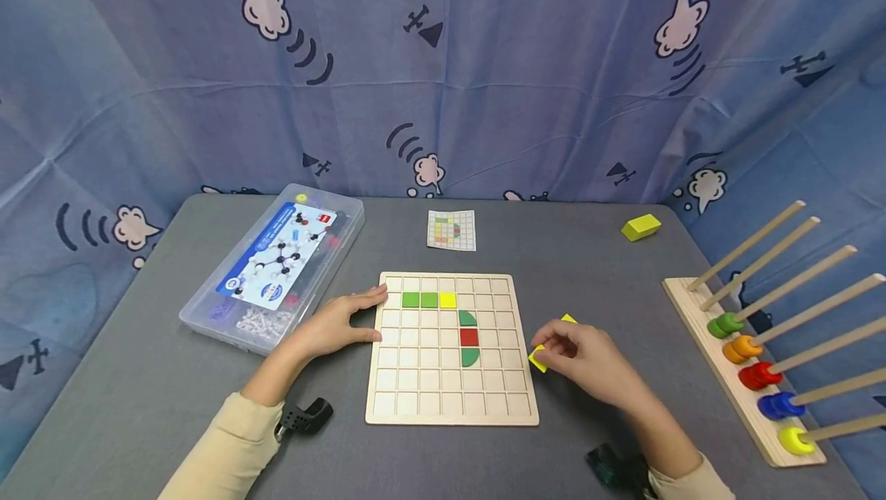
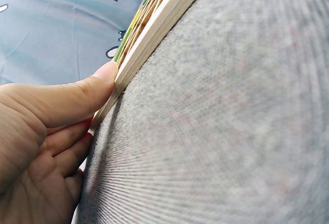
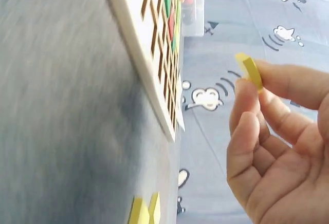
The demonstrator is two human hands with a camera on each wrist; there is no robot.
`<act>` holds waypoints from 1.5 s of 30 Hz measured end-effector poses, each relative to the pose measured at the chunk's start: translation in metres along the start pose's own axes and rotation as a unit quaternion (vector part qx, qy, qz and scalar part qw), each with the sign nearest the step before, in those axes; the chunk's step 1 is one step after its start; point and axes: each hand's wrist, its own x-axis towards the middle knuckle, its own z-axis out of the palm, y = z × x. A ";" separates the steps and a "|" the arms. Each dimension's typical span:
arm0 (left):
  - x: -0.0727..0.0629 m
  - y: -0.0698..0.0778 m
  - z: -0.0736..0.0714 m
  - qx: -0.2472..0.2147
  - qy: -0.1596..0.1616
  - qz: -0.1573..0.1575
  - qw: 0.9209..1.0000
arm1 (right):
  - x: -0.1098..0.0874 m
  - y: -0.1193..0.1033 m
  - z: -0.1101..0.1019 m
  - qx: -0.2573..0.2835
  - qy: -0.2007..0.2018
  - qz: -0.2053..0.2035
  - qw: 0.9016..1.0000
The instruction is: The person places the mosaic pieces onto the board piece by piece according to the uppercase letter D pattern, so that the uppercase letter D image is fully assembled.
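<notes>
A square wooden grid board point(image 1: 408, 404) lies on the table. Green and yellow square tiles point(image 1: 430, 300) sit in an upper row. Below them a red square point(image 1: 469, 338) lies between two green rounded pieces point(image 1: 467, 318). My left hand point(image 1: 332, 328) rests at the board's left edge, its thumb point(image 2: 105, 75) and fingertips touching the rim. To the right of the board, my right hand point(image 1: 588, 361) pinches a small yellow tile point(image 3: 251, 72) between thumb and fingers, raised over the table. Another yellow piece point(image 1: 569, 318) shows partly behind that hand.
A small pattern card point(image 1: 451, 231) lies beyond the board. The clear plastic case point(image 1: 277, 254) stands at left, close by my left forearm. A yellow block point(image 1: 640, 227) lies back right. At right stands a wooden peg rack point(image 1: 727, 369) with coloured rings. Blue curtains surround the table.
</notes>
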 end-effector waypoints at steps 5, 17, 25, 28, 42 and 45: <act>0.001 0.001 0.000 0.003 -0.001 -0.004 1.000 | 0.005 -0.008 0.005 0.075 0.003 0.012 0.997; 0.001 -0.001 0.000 0.009 0.000 -0.003 1.000 | 0.011 -0.017 0.023 0.125 -0.013 0.008 0.992; 0.001 -0.001 -0.001 0.003 -0.002 0.002 1.000 | 0.016 -0.027 0.043 0.117 -0.043 -0.003 0.992; 0.001 -0.002 0.000 0.001 -0.004 0.001 1.000 | 0.018 -0.032 0.054 0.118 -0.057 -0.010 0.991; 0.000 -0.003 0.001 0.002 -0.003 -0.007 1.000 | 0.029 -0.050 0.086 0.065 -0.054 -0.020 0.996; 0.000 -0.002 0.000 0.003 -0.003 -0.006 1.000 | 0.029 -0.053 0.089 0.052 -0.047 -0.015 0.997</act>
